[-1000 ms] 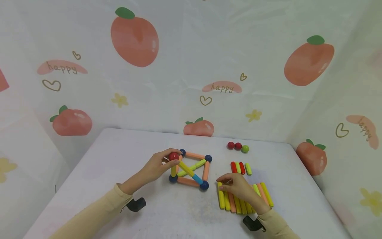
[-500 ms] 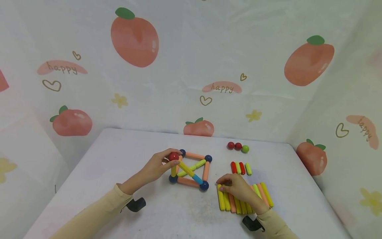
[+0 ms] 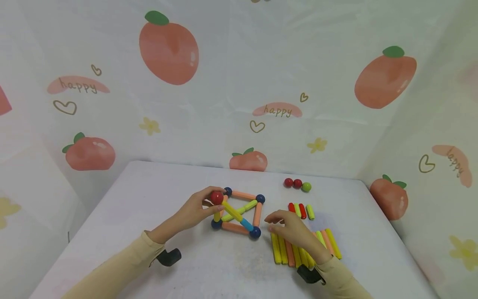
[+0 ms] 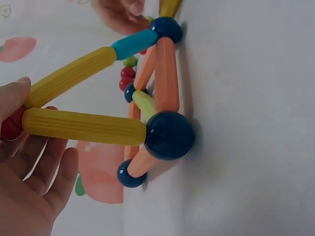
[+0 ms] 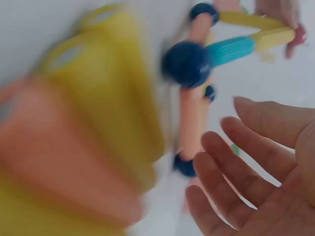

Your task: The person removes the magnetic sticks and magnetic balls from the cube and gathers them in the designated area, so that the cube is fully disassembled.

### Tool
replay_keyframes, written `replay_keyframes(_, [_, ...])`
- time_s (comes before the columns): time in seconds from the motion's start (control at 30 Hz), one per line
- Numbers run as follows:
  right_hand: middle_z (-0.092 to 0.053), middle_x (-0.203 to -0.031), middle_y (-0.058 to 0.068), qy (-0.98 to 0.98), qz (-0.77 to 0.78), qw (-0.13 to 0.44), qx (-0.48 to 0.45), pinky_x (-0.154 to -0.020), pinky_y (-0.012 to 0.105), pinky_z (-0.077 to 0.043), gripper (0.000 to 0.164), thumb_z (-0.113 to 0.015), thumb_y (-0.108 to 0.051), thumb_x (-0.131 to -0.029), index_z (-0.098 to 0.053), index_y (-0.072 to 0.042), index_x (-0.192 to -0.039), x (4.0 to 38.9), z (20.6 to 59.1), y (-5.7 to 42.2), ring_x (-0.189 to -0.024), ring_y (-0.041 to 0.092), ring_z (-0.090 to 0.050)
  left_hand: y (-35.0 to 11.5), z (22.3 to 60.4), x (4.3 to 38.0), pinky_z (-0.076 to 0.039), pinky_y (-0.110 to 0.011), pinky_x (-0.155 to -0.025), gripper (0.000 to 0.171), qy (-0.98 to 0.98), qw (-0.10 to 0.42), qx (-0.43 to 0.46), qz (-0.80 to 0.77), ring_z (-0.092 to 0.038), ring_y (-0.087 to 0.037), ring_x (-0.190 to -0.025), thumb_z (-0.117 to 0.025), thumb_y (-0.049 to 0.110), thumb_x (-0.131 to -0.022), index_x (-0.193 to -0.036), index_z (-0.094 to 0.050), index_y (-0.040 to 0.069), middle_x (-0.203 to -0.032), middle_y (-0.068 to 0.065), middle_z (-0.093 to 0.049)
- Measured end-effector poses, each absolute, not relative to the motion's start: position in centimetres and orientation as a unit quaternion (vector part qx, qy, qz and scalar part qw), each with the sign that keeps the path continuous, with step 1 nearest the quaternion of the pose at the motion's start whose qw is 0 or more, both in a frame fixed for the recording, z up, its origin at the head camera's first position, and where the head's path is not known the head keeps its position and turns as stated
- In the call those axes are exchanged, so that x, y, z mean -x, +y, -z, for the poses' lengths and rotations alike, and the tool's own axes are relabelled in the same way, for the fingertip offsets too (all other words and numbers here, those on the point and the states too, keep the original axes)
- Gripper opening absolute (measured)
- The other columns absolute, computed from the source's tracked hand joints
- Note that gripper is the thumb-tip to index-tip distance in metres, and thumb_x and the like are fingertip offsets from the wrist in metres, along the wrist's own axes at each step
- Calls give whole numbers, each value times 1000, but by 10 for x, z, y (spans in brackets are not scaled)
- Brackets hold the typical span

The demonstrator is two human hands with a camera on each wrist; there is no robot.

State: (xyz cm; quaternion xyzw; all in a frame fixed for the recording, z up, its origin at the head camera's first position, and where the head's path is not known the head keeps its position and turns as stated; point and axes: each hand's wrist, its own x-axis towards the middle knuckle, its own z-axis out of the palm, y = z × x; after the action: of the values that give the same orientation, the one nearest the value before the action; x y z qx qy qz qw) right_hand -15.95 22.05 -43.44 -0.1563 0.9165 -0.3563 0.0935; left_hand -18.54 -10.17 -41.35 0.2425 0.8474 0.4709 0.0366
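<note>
My left hand (image 3: 196, 209) pinches a red ball (image 3: 216, 197) at the top of a magnetic stick-and-ball frame. From that ball a yellow stick (image 4: 86, 127) runs down to one dark blue ball (image 4: 170, 135). A second yellow stick (image 3: 232, 211), joined to a short blue stick (image 3: 247, 224), slopes to another dark blue ball (image 3: 255, 232). The base is a square of orange sticks (image 3: 234, 228) with a lime diagonal (image 3: 240, 211). Right of it, my right hand (image 3: 293, 230) hovers with nothing held, fingers loosely bent, over the upper ends of a row of yellow sticks (image 3: 276, 250).
Several more sticks, including an orange one (image 3: 328, 241), continue that row to the right. Short red and lime sticks (image 3: 302, 211) lie behind it. Farther back sit two red balls (image 3: 297, 183) and a green ball (image 3: 306, 187). A printed cloth hangs behind the table (image 3: 168, 174).
My right hand has lifted off the leftmost yellow stick and shifted slightly left, its fingers spreading. My left hand stays at the red ball, and the frame has not visibly moved.
</note>
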Motion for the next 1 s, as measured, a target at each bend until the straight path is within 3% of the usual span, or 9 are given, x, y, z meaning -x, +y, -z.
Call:
replay_keyframes(0.27, [-71,-114,4,878,420,23,226,-92,32,-55,32,-69,-20,-94,-65,-14,-125,168,396,171,-103,19,-65,-103,428,193,-58,-32,-90,44,808,109,-183,-550,-64,-21,-105,-73,32,-89,-129,-65,14,-127,-8,-68])
replay_keyframes(0.5, [-68,-120,3,851,426,-10,307,-94,41,-57,41,-71,-19,-91,-63,-17,-131,181,377,125,-108,21,-64,-103,440,195,-45,-54,-107,45,788,121,-148,-586,-53,-27,-129,-73,35,-89,-127,-67,14,-129,-5,-69])
replay_keyframes(0.77, [-71,-114,2,856,363,-56,364,-87,31,-56,42,-80,-22,-83,-70,-13,-122,189,375,94,-103,20,-62,-101,442,192,-48,-33,-94,37,784,105,-132,-597,-56,-24,-121,-72,31,-90,-122,-70,13,-123,-6,-71])
replay_keyframes(1.0, [-75,-111,4,861,368,-70,345,-85,36,-58,38,-78,-21,-84,-72,-10,-119,189,376,88,-98,16,-63,-100,441,190,-53,-39,-99,44,785,100,-118,-599,-56,-26,-123,-72,30,-90,-130,-66,11,-132,-8,-67])
